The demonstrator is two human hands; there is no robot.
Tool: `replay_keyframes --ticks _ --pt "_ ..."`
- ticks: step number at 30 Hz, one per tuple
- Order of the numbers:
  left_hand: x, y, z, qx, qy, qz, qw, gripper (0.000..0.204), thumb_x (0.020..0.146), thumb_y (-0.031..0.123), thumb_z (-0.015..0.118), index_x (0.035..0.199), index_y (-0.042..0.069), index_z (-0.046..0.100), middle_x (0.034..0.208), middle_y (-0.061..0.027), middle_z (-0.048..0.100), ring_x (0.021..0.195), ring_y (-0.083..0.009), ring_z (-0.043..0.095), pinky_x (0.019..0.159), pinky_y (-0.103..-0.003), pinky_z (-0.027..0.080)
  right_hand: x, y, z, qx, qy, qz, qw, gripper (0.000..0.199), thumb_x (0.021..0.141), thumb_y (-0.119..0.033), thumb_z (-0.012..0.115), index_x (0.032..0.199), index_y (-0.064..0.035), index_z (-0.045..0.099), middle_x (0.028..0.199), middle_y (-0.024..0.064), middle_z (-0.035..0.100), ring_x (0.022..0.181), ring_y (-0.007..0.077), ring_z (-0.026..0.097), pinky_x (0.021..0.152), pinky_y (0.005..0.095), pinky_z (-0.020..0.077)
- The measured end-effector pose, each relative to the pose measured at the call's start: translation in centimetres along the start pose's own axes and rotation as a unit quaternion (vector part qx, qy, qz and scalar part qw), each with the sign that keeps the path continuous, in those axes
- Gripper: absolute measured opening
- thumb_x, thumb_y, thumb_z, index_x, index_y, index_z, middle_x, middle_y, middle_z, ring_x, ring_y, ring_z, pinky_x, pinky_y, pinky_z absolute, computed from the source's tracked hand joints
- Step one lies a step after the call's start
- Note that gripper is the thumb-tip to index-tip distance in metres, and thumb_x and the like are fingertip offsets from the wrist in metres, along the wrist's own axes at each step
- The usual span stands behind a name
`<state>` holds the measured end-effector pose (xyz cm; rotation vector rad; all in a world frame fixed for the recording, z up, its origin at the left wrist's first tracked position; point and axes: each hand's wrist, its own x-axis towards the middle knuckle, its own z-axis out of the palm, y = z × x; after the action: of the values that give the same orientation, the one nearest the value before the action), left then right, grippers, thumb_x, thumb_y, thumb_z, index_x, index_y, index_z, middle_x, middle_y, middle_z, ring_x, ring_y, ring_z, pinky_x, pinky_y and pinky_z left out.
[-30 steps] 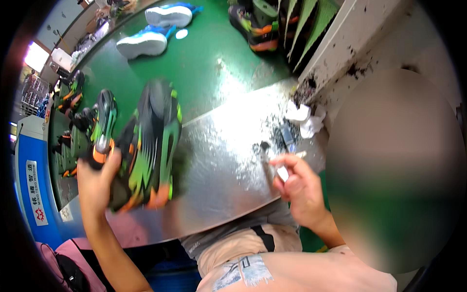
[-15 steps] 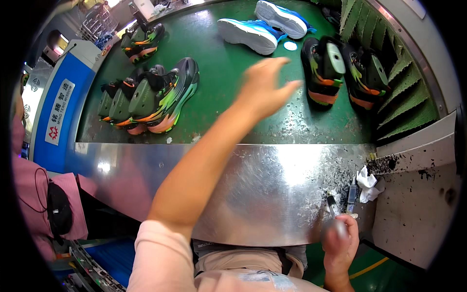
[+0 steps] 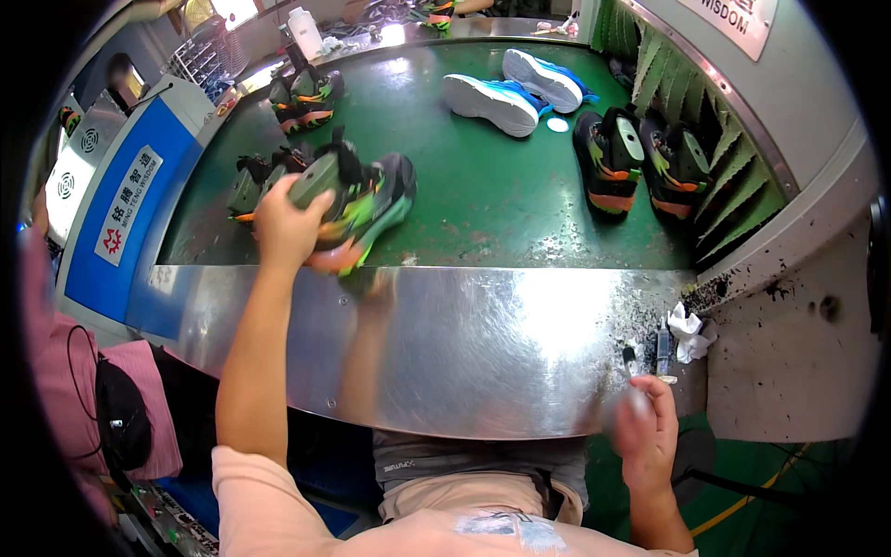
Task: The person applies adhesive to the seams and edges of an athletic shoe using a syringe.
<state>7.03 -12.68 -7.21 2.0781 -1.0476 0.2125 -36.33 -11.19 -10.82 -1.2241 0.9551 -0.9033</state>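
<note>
My left hand (image 3: 290, 223) is closed round the green last (image 3: 316, 178) inside a black, green and orange sneaker (image 3: 382, 206). That sneaker tilts over the near edge of the green conveyor belt (image 3: 483, 204). Beside it, partly hidden by my hand, stand more sneakers (image 3: 249, 190) of the same kind. At the lower right my right hand (image 3: 654, 427) grips a slim tool with a black tip (image 3: 630, 360), perhaps a brush. Its lower end is blurred. The tool is over the metal ledge (image 3: 483, 353), close to a clear syringe-like tube (image 3: 663, 348).
Two lasted sneakers (image 3: 608, 162) stand at the right by green curtain strips (image 3: 729, 167). Two blue shoes with white soles (image 3: 492, 104) lie on their sides farther back. More sneakers (image 3: 306, 97) stand far left. Crumpled white tissue (image 3: 689, 336) sits by the machine wall. A person in pink (image 3: 139, 399) is at the left.
My left hand has swung from the belt's middle to the left and taken hold of a sneaker, which has shifted and tilted. My right hand keeps its tool near the same place. The view has shifted.
</note>
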Motion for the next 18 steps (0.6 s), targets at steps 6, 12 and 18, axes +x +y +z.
replay_keyframes --ticks 6,12,18 --pt "-9.8 -2.7 -8.2 -0.096 -0.183 0.036 0.978 0.040 0.067 0.004 0.070 0.105 -0.002 0.058 0.092 -0.0095 0.065 0.085 -0.0163 0.060 0.081 -0.029 0.046 1.7 2.9 -1.5 -0.133 -0.003 -0.059 0.989 0.037 0.091 -0.021 0.055 0.122 -0.0017 0.046 0.072 -0.0029 0.040 0.059 0.0044 0.033 0.047 0.0205 0.0260" --pt "-7.7 2.2 -10.6 0.135 -0.296 0.191 0.926 0.071 0.045 0.004 0.082 0.110 -0.001 0.054 0.101 -0.0174 0.063 0.096 -0.0343 0.060 0.083 -0.036 0.047 1.5 0.3 -1.7 -0.288 -0.057 -0.049 0.955 0.028 0.088 -0.015 0.058 0.114 -0.0043 0.054 0.060 -0.0008 0.043 0.054 0.0071 0.040 0.050 0.0243 0.0320" --pt "-4.9 3.4 -6.5 0.028 -0.330 0.141 0.933 0.056 0.044 0.010 0.082 0.093 -0.001 0.057 0.084 -0.0183 0.064 0.080 -0.0360 0.062 0.074 -0.035 0.047 2.0 -0.6 -1.2 -0.339 -0.064 -0.044 0.937 0.029 0.087 -0.018 0.060 0.113 -0.0047 0.054 0.062 0.0027 0.049 0.056 0.0099 0.045 0.053 0.0255 0.0373"
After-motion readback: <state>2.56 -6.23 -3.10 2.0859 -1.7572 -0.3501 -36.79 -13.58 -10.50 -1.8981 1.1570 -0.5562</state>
